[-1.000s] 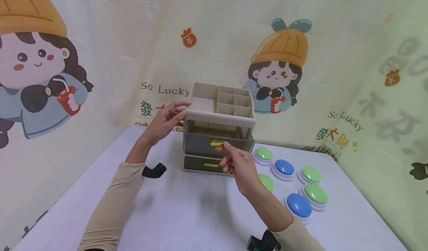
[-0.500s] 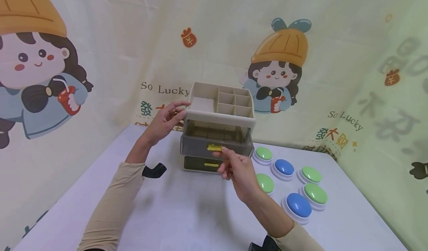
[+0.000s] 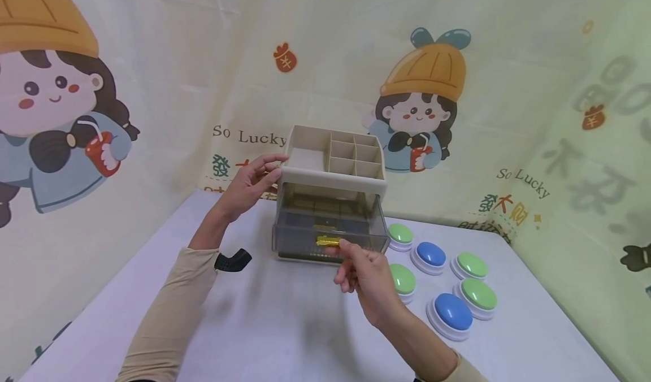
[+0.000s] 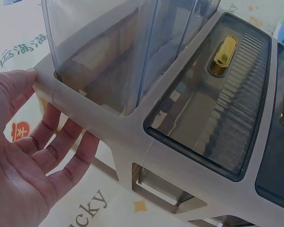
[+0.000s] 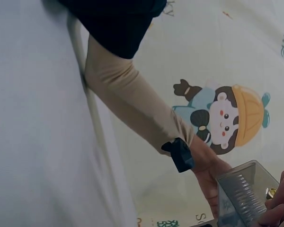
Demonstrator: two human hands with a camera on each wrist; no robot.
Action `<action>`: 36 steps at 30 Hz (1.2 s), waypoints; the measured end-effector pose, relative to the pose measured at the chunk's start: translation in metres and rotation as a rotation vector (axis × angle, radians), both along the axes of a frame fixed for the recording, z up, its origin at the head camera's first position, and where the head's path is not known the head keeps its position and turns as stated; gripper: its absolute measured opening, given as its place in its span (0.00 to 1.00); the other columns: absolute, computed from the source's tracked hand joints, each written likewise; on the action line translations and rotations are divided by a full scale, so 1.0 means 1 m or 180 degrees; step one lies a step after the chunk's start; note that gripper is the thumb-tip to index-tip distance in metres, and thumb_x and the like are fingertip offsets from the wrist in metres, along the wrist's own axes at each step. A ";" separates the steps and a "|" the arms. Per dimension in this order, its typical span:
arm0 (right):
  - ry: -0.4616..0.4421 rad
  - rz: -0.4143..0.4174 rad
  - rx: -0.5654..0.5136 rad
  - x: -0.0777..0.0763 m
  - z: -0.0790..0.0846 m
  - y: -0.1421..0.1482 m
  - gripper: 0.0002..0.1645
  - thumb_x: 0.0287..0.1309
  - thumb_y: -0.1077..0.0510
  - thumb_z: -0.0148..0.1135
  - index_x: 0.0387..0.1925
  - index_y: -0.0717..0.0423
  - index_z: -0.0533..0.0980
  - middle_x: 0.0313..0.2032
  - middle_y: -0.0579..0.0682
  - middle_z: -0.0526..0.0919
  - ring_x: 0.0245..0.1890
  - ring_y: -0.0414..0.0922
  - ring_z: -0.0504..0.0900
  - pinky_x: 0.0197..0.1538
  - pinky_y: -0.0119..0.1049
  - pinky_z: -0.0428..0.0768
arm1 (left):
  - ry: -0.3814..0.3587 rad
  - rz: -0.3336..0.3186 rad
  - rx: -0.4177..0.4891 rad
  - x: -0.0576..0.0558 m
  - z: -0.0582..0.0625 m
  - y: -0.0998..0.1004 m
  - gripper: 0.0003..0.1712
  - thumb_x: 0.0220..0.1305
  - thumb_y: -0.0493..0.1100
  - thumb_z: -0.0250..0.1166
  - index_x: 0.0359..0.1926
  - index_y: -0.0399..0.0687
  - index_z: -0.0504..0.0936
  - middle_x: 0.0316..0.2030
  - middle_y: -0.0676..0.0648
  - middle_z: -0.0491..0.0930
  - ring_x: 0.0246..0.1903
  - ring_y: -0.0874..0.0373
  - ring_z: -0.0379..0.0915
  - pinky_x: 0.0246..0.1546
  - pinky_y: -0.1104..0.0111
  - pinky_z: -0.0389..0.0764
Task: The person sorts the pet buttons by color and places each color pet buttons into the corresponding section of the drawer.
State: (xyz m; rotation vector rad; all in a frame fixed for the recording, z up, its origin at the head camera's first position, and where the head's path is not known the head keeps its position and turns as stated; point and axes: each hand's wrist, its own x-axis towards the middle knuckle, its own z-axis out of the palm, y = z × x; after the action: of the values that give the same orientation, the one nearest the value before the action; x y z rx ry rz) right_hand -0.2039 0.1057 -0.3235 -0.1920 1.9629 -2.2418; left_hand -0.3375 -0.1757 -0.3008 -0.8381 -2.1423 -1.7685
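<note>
A cream desk organizer [image 3: 330, 181] with divided compartments on top stands at the back of the table. My left hand [image 3: 249, 184] holds its left side; in the left wrist view the thumb lies on the frame's edge and the fingers reach behind it. A smoky see-through drawer [image 3: 300, 245] sticks out far from the organizer, and no contents show inside it. My right hand [image 3: 368, 277] pinches the drawer's gold handle [image 3: 325, 241] between thumb and index finger. Below, a closed drawer [image 4: 225, 104] with its own gold handle appears in the left wrist view.
Several round push buttons, among them a green button [image 3: 400, 233] and a blue button [image 3: 452, 311], stand on the white table [image 3: 264, 325] to the right of the organizer. A printed cloth backdrop [image 3: 325, 9] hangs behind and at both sides.
My right hand has pulled the drawer outward, toward me, by its handle. It now extends over the closed drawer below. My left hand stays on the organizer's side.
</note>
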 end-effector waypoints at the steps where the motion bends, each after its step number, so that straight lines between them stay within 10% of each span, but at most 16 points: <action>1: -0.0006 0.0005 0.0007 0.001 0.000 0.001 0.24 0.71 0.48 0.60 0.43 0.66 0.86 0.14 0.45 0.78 0.15 0.38 0.73 0.23 0.28 0.68 | 0.0002 0.0000 -0.0005 0.000 0.000 0.000 0.23 0.78 0.42 0.58 0.70 0.47 0.71 0.58 0.40 0.77 0.51 0.50 0.78 0.50 0.59 0.83; 15: 0.0027 0.0183 0.0026 0.009 -0.007 0.007 0.20 0.72 0.48 0.58 0.41 0.60 0.87 0.15 0.44 0.79 0.15 0.37 0.74 0.24 0.28 0.68 | -0.0011 -0.0084 -0.0048 -0.002 -0.001 -0.001 0.23 0.77 0.42 0.58 0.69 0.46 0.72 0.51 0.42 0.78 0.49 0.51 0.79 0.51 0.53 0.83; 23: 0.0301 0.0536 0.0759 0.010 -0.014 0.020 0.22 0.73 0.51 0.58 0.45 0.68 0.83 0.23 0.50 0.86 0.21 0.40 0.81 0.29 0.28 0.76 | 0.0000 -0.0068 -0.0012 -0.002 -0.001 -0.005 0.21 0.77 0.41 0.58 0.67 0.46 0.73 0.48 0.42 0.77 0.48 0.51 0.79 0.49 0.58 0.84; 30: 0.1521 0.0687 0.1755 0.015 -0.027 0.036 0.10 0.72 0.54 0.62 0.40 0.53 0.86 0.24 0.47 0.86 0.22 0.41 0.82 0.29 0.34 0.82 | -0.0017 -0.0081 0.0021 -0.002 0.000 -0.004 0.21 0.77 0.42 0.58 0.67 0.46 0.73 0.49 0.43 0.76 0.50 0.51 0.78 0.48 0.61 0.84; 36: 0.3204 0.0223 0.2791 0.015 -0.040 0.041 0.06 0.67 0.53 0.67 0.34 0.46 0.86 0.21 0.32 0.80 0.22 0.26 0.74 0.27 0.20 0.75 | -0.0032 -0.0073 0.0022 -0.002 0.000 -0.003 0.20 0.78 0.42 0.58 0.67 0.49 0.74 0.51 0.45 0.76 0.51 0.50 0.78 0.50 0.59 0.84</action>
State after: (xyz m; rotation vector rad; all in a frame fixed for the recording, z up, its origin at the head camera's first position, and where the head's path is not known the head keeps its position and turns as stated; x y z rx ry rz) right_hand -0.1889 0.1468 -0.3634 -1.4020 3.0716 -1.0394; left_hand -0.3398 -0.1789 -0.3005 -0.8571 -2.1402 -1.7939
